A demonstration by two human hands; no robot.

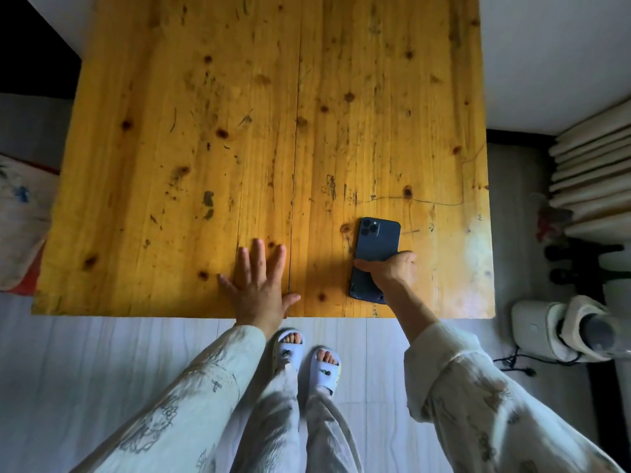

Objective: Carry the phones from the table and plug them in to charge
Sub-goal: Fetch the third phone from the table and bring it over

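A dark blue phone [377, 242] lies face down on the yellow wooden table [239, 131], near its front right part, camera lenses at the far end. My right hand [392, 269] grips the phone across its lower half, thumb on the left side and fingers curled over the right edge. My left hand [257, 285] rests flat on the table near the front edge, fingers spread, holding nothing. Only this one phone shows on the table.
A white radiator [590, 172] stands against the wall at the right. Below it on the floor are a white appliance [560, 327] and a black cable with a plug [519, 365]. A patterned cushion [20, 216] sits at the left.
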